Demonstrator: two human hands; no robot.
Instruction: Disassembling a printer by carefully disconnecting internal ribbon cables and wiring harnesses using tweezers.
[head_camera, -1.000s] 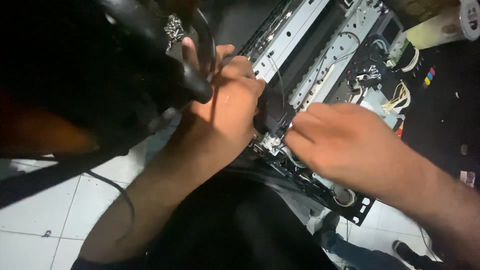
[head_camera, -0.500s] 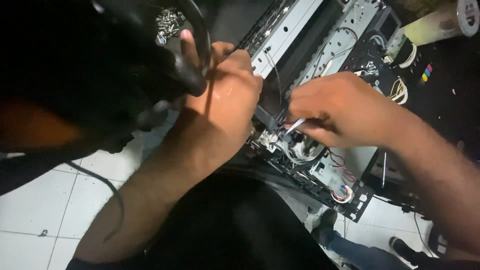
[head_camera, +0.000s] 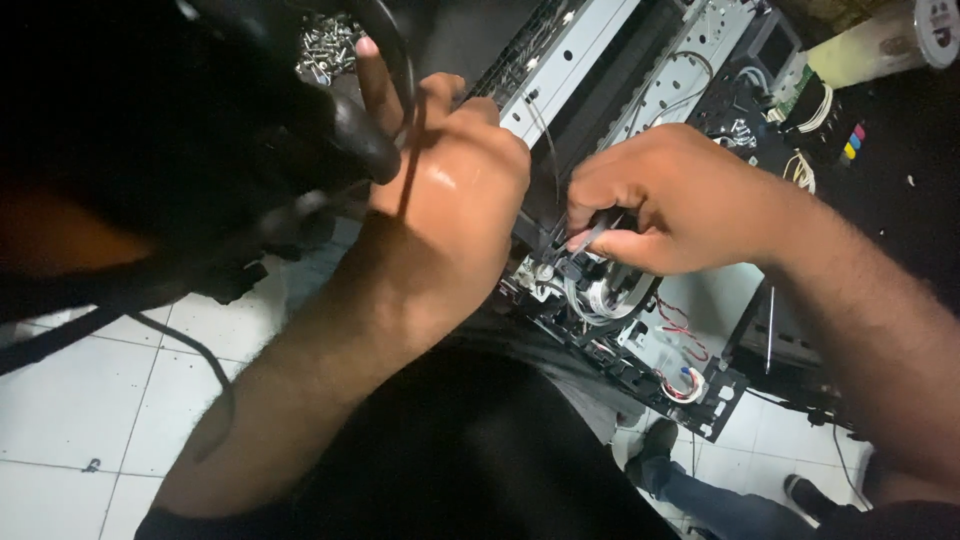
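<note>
A pile of loose silver screws (head_camera: 328, 42) lies at the top of the frame, far left of the cream-coloured roll (head_camera: 872, 45) that sits in the upper right corner. Just below that roll, a strip of small coloured squares (head_camera: 852, 143) shows on a black surface. White floor tiles (head_camera: 75, 400) with dark grout lines fill the lower left, well apart from the roll, crossed by a thin black cable (head_camera: 190, 350). Straight down from the roll, at the bottom edge, a blue trouser leg (head_camera: 700, 495) and a dark shoe (head_camera: 805, 492) rest on the tiles.
</note>
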